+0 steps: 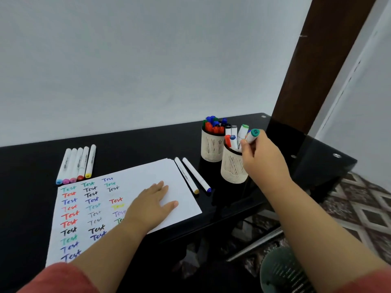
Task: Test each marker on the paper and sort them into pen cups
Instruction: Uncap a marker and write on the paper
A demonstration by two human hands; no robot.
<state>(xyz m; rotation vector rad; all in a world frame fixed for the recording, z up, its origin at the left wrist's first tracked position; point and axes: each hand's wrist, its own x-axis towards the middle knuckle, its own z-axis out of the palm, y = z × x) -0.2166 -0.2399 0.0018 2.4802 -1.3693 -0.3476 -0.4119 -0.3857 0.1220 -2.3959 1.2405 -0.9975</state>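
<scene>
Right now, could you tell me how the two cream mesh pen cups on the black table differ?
The nearer cream mesh pen cup holds white-barrelled markers with mixed caps, and the right hand holds a teal-capped marker over it; the farther cream mesh pen cup is packed with red, blue and green caps and stands untouched. Both stand upright, side by side.

The paper (118, 208) carries the handwritten word "Test" repeated in three columns in green, red, blue, pink, black, grey, yellow and purple ink, while the print on the marker barrels and cap ends is too small to read.
</scene>
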